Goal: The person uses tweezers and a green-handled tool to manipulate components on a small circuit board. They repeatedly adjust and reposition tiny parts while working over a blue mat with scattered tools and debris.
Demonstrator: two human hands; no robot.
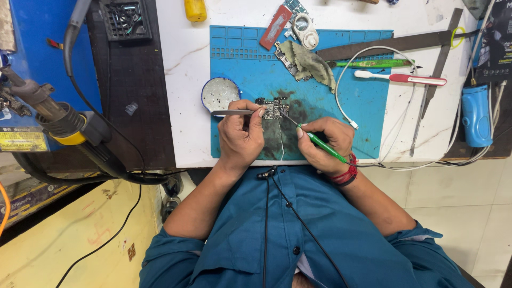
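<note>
Item: small circuit board [273, 108], lying flat on the blue mat [368, 106] near the counter's front edge, just beyond both hands and between them. Left hand [240, 136]: grip clamped on tweezers [232, 112], long axis running level along the front edge, tips touching the board's left side. Right hand [325, 141]: grip closed on a green-handled soldering iron [322, 145], slanting up-left, tip at the board's right side; both hands equally near.

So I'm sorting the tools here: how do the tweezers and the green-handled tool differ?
The tweezers are bare grey metal, lying level in the left hand; the green-handled tool has a coloured grip and slants in the right hand. The tweezers come from the left, the green-handled tool from the right. Both reach the small circuit board.
</note>
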